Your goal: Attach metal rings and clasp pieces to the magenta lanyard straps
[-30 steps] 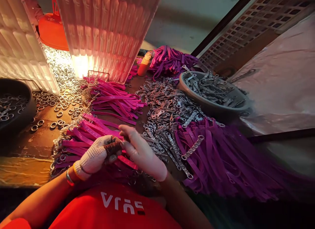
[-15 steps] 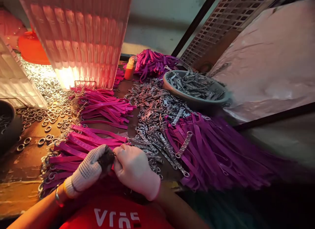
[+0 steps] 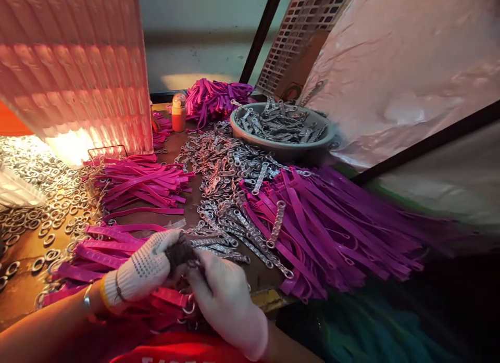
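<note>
My left hand (image 3: 150, 261), in a white dotted glove with dark wrapping over the fingertips, is closed just in front of my body. My right hand (image 3: 224, 292), in a plain white glove, pinches close against it. A small piece sits between the fingertips, mostly hidden and too blurred to name. Below the hands, magenta straps (image 3: 170, 296) show, one ending in a metal ring (image 3: 189, 304). Beside the left hand lies a row of magenta straps (image 3: 111, 244) with rings at their left ends. Beyond the right hand, patterned metal links (image 3: 221, 243) are heaped on the table.
A grey basin (image 3: 281, 142) of metal links stands at the back, near an orange bottle (image 3: 178, 113). Magenta straps (image 3: 332, 222) spread over the right edge. Loose rings (image 3: 50, 196) cover the left, under a lit corrugated panel (image 3: 89, 66). Another strap bundle (image 3: 144, 180) lies behind the near row.
The view has swung to the right, so the scene sits further left. My hands remain together at the fingertips, the right now lower, and a ringed strap end shows below them.
</note>
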Available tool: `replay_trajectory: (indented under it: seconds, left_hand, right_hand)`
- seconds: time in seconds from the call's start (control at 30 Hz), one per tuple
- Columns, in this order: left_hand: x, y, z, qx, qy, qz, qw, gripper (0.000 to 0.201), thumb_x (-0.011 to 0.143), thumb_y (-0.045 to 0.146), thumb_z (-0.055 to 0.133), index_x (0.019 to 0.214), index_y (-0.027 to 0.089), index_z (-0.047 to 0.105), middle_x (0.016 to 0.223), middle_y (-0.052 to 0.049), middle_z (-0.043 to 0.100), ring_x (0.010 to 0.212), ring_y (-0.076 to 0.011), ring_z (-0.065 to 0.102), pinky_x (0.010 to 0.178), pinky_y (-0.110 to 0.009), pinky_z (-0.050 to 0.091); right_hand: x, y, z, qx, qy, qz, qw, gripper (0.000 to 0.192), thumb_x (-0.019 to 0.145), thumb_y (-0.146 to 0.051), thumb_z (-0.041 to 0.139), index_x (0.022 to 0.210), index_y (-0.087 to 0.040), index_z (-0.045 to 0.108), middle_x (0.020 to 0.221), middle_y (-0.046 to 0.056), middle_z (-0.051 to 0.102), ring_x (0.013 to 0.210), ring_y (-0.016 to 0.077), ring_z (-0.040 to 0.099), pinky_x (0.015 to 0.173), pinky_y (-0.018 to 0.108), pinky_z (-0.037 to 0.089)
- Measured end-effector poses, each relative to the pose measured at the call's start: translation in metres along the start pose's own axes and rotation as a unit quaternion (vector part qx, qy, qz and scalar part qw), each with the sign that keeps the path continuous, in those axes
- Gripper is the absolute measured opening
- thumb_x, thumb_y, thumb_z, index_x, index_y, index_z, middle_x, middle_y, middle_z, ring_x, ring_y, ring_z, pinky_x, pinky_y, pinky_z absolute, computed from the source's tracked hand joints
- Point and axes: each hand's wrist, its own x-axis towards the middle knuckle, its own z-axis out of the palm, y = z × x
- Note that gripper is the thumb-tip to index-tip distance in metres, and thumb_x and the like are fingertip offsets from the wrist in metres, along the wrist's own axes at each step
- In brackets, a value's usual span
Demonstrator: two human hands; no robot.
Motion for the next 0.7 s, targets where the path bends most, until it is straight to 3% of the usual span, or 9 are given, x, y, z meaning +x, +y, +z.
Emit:
replay_trajectory:
  seconds: [0.07, 0.13, 0.17, 0.23, 0.33, 0.43, 0.53, 0.6, 0.7]
  left_hand:
    - [0.023, 0.007, -0.008, 0.101, -0.007, 0.018, 0.995, 0.002, 0.077, 0.017, 0.05, 0.078, 0.017, 0.051, 0.064, 0.003, 0.053, 0.05, -0.008, 0.044, 0.047, -0.018, 0.037]
    - [0.054, 0.011, -0.023, 0.256, -0.026, 0.053, 0.965, 0.01, 0.081, 0.014, 0.047, 0.08, 0.016, 0.057, 0.069, -0.001, 0.06, 0.058, -0.0107, 0.053, 0.053, -0.019, 0.042]
    - [0.072, 0.01, -0.031, 0.348, -0.006, 0.073, 0.935, 0.013, 0.082, 0.013, 0.048, 0.083, 0.015, 0.06, 0.074, -0.003, 0.063, 0.065, -0.0127, 0.058, 0.058, -0.02, 0.046]
    - [0.105, 0.006, -0.047, 0.546, 0.023, 0.072, 0.834, 0.012, 0.083, 0.018, 0.06, 0.093, 0.015, 0.066, 0.091, -0.007, 0.069, 0.085, -0.0191, 0.065, 0.074, -0.025, 0.052]
    - [0.137, -0.007, -0.058, 0.604, 0.04, 0.045, 0.795, 0.025, 0.081, 0.014, 0.064, 0.105, 0.015, 0.068, 0.106, -0.015, 0.069, 0.096, -0.0261, 0.068, 0.083, -0.034, 0.053]
    - [0.14, -0.015, -0.058, 0.586, 0.041, 0.054, 0.807, 0.032, 0.082, 0.012, 0.063, 0.114, 0.014, 0.068, 0.117, -0.019, 0.067, 0.101, -0.0283, 0.069, 0.085, -0.037, 0.054]
    - [0.114, -0.012, -0.062, 0.554, 0.038, 0.066, 0.829, 0.023, 0.086, 0.018, 0.061, 0.107, 0.014, 0.069, 0.104, -0.014, 0.071, 0.089, -0.0233, 0.07, 0.076, -0.03, 0.055]
    - [0.084, -0.009, -0.07, 0.461, 0.033, 0.052, 0.885, 0.021, 0.093, 0.025, 0.052, 0.102, 0.015, 0.068, 0.079, -0.006, 0.069, 0.063, -0.0157, 0.065, 0.057, -0.023, 0.05]
    - [0.03, -0.01, -0.08, 0.208, 0.039, 0.022, 0.977, 0.031, 0.096, 0.039, 0.046, 0.098, 0.015, 0.066, 0.053, 0.002, 0.054, 0.04, -0.0097, 0.044, 0.04, -0.019, 0.034]
  right_hand:
    - [0.004, 0.01, 0.0, 0.139, -0.038, 0.102, 0.984, 0.022, 0.1, -0.025, 0.044, 0.093, -0.021, 0.064, 0.078, 0.0, 0.07, 0.068, 0.0142, 0.062, 0.062, 0.023, 0.043]
    - [0.009, 0.019, -0.001, 0.188, -0.02, 0.171, 0.967, 0.023, 0.1, -0.029, 0.047, 0.089, -0.022, 0.066, 0.077, -0.001, 0.069, 0.067, 0.0134, 0.061, 0.065, 0.022, 0.045]
    - [0.01, 0.023, -0.001, 0.193, 0.009, 0.185, 0.964, 0.024, 0.1, -0.032, 0.048, 0.09, -0.021, 0.067, 0.079, -0.001, 0.07, 0.07, 0.0136, 0.061, 0.068, 0.023, 0.046]
    - [0.011, 0.028, -0.002, 0.204, 0.058, 0.196, 0.957, 0.027, 0.101, -0.036, 0.047, 0.101, -0.021, 0.069, 0.088, 0.001, 0.072, 0.077, 0.0144, 0.064, 0.074, 0.023, 0.048]
    - [0.012, 0.03, -0.001, 0.214, 0.038, 0.197, 0.956, 0.032, 0.103, -0.038, 0.043, 0.115, -0.021, 0.067, 0.099, 0.003, 0.074, 0.085, 0.0152, 0.067, 0.078, 0.024, 0.051]
    - [0.014, 0.03, 0.002, 0.174, -0.003, 0.177, 0.969, 0.035, 0.103, -0.036, 0.043, 0.125, -0.02, 0.064, 0.104, 0.005, 0.075, 0.09, 0.0169, 0.069, 0.081, 0.026, 0.052]
    - [0.021, 0.031, 0.006, 0.133, -0.017, 0.121, 0.983, 0.034, 0.103, -0.031, 0.043, 0.13, -0.02, 0.061, 0.11, 0.007, 0.075, 0.099, 0.0188, 0.07, 0.087, 0.028, 0.052]
    - [0.029, 0.029, 0.01, 0.112, -0.021, 0.065, 0.991, 0.031, 0.103, -0.028, 0.044, 0.126, -0.021, 0.063, 0.114, 0.007, 0.074, 0.104, 0.0194, 0.069, 0.092, 0.029, 0.051]
    - [0.042, 0.021, 0.019, 0.063, -0.05, -0.007, 0.997, 0.027, 0.103, -0.025, 0.045, 0.122, -0.02, 0.064, 0.109, 0.008, 0.074, 0.101, 0.0196, 0.069, 0.092, 0.029, 0.05]
